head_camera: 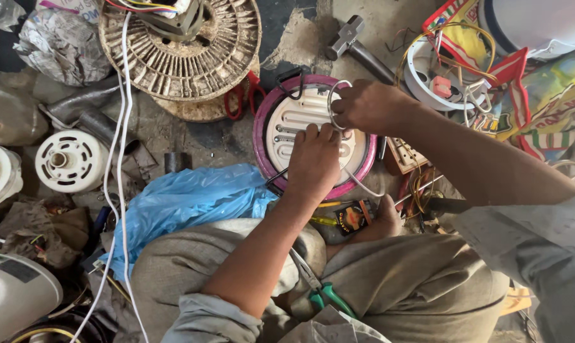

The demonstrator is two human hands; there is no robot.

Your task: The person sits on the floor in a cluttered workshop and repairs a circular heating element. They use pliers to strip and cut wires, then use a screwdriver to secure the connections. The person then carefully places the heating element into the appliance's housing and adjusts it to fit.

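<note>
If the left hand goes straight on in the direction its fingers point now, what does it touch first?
Probably the wire coil held by the right hand. The left hand lies on the round pink-rimmed heater plate, fingers pointing toward it; depth is unclear.

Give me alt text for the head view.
Both hands work on a round pink-rimmed heater plate on the ground: left hand presses on it, right hand grips a white coiled wire. Green-handled pliers rest on the lap.
</note>
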